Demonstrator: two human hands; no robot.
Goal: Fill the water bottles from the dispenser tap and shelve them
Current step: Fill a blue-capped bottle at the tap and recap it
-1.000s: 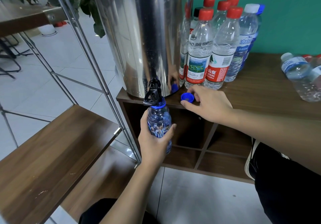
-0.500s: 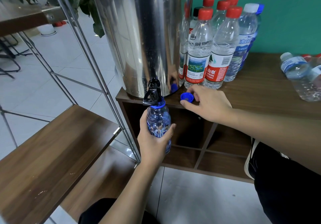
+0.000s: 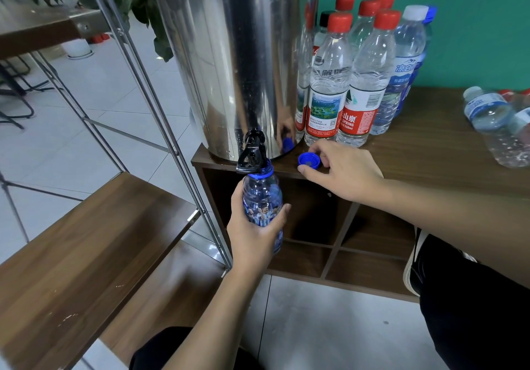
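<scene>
My left hand [image 3: 255,234] grips a small blue-tinted bottle [image 3: 262,197] and holds it upright with its open mouth right under the black tap [image 3: 252,153] of the steel dispenser [image 3: 235,54]. The bottle's blue cap [image 3: 309,160] lies on the cabinet top [image 3: 430,154], just right of the tap. My right hand [image 3: 341,171] rests there, thumb and forefinger curled round the cap. Several capped bottles [image 3: 329,82] stand beside the dispenser.
Two clear bottles [image 3: 493,128] lie on their sides at the cabinet's right end. The cabinet has open cubbies [image 3: 372,234] below. A metal-framed rack with wooden shelves [image 3: 86,255] stands to the left. My knee [image 3: 473,312] is at the lower right.
</scene>
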